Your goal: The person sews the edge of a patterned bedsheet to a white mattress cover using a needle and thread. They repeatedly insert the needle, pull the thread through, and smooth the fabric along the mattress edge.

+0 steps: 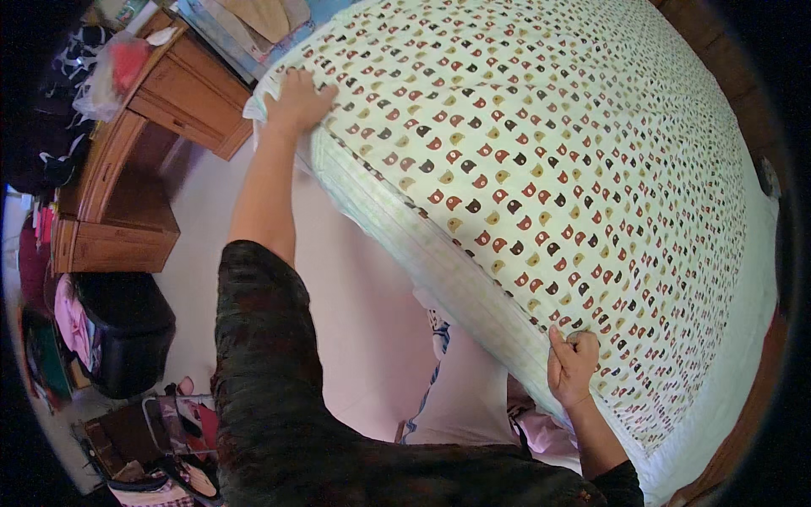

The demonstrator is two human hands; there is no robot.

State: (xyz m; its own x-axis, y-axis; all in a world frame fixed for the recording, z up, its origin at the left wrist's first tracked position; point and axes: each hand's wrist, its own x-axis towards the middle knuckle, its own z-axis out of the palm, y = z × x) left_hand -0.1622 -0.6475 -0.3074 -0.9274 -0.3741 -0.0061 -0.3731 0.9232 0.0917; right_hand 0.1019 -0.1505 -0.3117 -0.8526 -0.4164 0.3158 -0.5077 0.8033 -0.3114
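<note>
A bear-print cotton sheet (526,152) lies spread over a bed in front of me. At its near left corner, my left hand (298,101) presses down with the thumb spread away from the fingers. Whether those fingertips grip the fabric cannot be told. My right hand (573,367) is closed on the sheet's near edge, thumb lying along the curled fingers. Between my hands that edge runs along the mattress rim, and the pale side of the mattress (405,234) shows beneath it. A white layer of bedding (728,380) extends past the print on the right.
To the left stands a wooden desk (184,95) with a plastic bag (104,89) on top. Below it are a black bin (127,336) and a pile of shoes and bags (158,443). A blue-striped cloth strip (431,386) hangs near the bed's side. Pink cloth (545,434) lies by my right forearm.
</note>
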